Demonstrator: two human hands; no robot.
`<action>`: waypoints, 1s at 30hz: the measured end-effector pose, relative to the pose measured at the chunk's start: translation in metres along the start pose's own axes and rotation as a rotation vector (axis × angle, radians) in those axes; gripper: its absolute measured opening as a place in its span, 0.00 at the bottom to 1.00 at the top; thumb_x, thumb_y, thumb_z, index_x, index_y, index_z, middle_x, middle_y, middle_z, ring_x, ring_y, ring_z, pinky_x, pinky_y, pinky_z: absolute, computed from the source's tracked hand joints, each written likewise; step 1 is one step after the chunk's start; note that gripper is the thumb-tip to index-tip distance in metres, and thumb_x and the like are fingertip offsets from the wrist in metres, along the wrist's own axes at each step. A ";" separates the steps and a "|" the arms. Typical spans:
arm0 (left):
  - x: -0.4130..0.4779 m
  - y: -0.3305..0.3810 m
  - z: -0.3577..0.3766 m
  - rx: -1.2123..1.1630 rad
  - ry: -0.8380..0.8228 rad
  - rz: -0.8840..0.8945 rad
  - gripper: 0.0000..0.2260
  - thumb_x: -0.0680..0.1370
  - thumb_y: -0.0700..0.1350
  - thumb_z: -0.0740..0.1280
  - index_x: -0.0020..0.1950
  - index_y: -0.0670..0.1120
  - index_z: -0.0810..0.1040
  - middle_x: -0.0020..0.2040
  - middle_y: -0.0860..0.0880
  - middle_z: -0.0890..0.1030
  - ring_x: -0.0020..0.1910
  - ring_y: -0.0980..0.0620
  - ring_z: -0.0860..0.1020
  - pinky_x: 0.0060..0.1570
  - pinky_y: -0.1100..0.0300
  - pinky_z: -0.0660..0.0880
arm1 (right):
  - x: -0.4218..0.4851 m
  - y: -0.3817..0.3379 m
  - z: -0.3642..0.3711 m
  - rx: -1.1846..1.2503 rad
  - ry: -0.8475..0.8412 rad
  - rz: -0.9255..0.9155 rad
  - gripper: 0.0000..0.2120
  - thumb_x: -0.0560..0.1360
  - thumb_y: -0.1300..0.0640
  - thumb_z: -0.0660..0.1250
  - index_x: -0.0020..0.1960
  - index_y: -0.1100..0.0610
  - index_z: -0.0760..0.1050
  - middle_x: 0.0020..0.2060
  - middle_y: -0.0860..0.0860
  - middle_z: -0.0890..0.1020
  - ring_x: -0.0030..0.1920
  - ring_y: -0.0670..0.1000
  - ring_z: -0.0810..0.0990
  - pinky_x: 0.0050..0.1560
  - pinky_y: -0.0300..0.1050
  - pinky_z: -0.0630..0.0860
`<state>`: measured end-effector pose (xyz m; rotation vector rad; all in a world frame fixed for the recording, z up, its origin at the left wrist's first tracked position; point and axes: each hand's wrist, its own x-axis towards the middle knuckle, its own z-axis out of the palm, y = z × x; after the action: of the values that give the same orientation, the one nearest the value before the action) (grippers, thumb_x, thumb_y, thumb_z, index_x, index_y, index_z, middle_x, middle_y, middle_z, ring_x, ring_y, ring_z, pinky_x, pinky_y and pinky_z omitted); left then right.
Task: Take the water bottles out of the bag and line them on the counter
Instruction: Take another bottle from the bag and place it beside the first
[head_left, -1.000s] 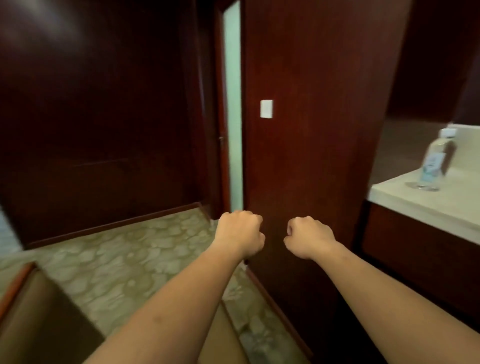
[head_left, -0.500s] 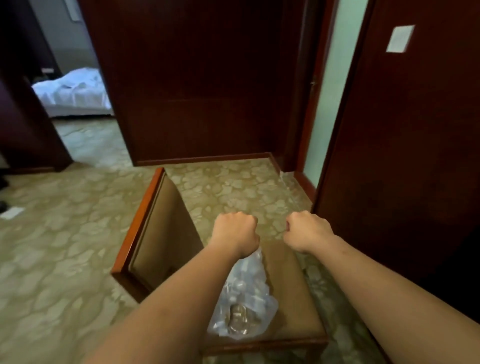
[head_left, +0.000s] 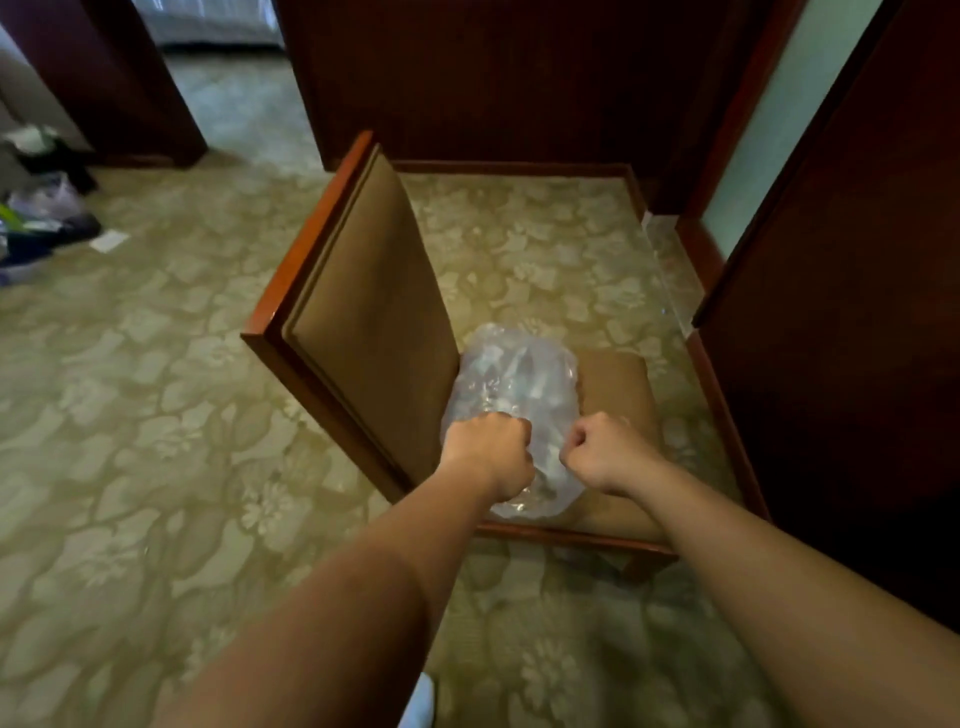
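Observation:
A clear plastic bag lies on the seat of a brown upholstered chair, with pale bottle shapes showing faintly through the plastic. My left hand is a closed fist over the bag's near left side. My right hand is a closed fist over its near right side. Whether either fist touches the bag I cannot tell; nothing shows inside them. The counter is out of view.
The chair's tall back rises left of the bag. Dark wood panels stand behind and a dark wood door at the right. Clothes and bags lie on the patterned carpet at far left.
My view has swung left and down, away from the counter with its one bottle. The chair and bag have come into the centre; both fists stay closed and now hover over the bag.

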<state>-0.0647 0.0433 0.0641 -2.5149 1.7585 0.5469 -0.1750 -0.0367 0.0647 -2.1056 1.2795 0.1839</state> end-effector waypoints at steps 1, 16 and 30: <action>0.003 -0.006 0.009 -0.016 -0.010 -0.005 0.15 0.78 0.48 0.59 0.64 0.48 0.74 0.63 0.46 0.76 0.61 0.44 0.74 0.54 0.52 0.71 | 0.005 0.002 0.012 0.016 -0.013 0.005 0.07 0.72 0.60 0.62 0.44 0.59 0.78 0.46 0.56 0.81 0.48 0.57 0.79 0.46 0.46 0.75; 0.084 -0.101 0.156 -0.125 -0.054 0.191 0.36 0.77 0.39 0.60 0.78 0.51 0.42 0.79 0.50 0.46 0.78 0.49 0.43 0.75 0.52 0.51 | 0.104 0.032 0.191 0.420 0.070 0.248 0.13 0.73 0.62 0.61 0.57 0.59 0.76 0.52 0.55 0.76 0.50 0.51 0.74 0.42 0.39 0.72; 0.188 -0.110 0.218 -0.055 -0.053 0.209 0.46 0.75 0.51 0.67 0.77 0.50 0.35 0.78 0.52 0.37 0.76 0.45 0.35 0.75 0.51 0.49 | 0.211 0.085 0.245 0.338 0.357 0.474 0.26 0.76 0.52 0.65 0.70 0.61 0.66 0.67 0.58 0.71 0.67 0.58 0.71 0.67 0.51 0.70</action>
<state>0.0336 -0.0397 -0.2153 -2.3407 2.0263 0.6728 -0.0868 -0.0728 -0.2558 -1.5669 1.8652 -0.2064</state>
